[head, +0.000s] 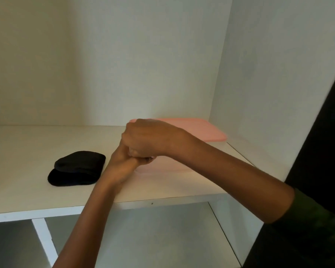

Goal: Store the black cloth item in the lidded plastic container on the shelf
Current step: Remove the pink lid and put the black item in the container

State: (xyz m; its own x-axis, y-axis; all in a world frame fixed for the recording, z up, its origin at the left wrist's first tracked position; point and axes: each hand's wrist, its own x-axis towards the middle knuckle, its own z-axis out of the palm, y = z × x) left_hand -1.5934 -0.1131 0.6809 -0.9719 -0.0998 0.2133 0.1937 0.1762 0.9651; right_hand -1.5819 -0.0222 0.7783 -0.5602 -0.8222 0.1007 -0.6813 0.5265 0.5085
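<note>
Shelf (27,190) board, white, carries everything. Nearest on it, left of the hands, lies the folded black cloth (76,168), untouched. Just right of the cloth, the left hand (122,167) and right hand (149,140) meet at the container's (162,168) near corner, fingers curled around the pink lid (201,128) edge; the lid extends behind them toward the back wall.

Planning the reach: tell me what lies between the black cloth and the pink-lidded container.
In the head view, only the left hand and bare white shelf lie between the black cloth and the container.
</note>
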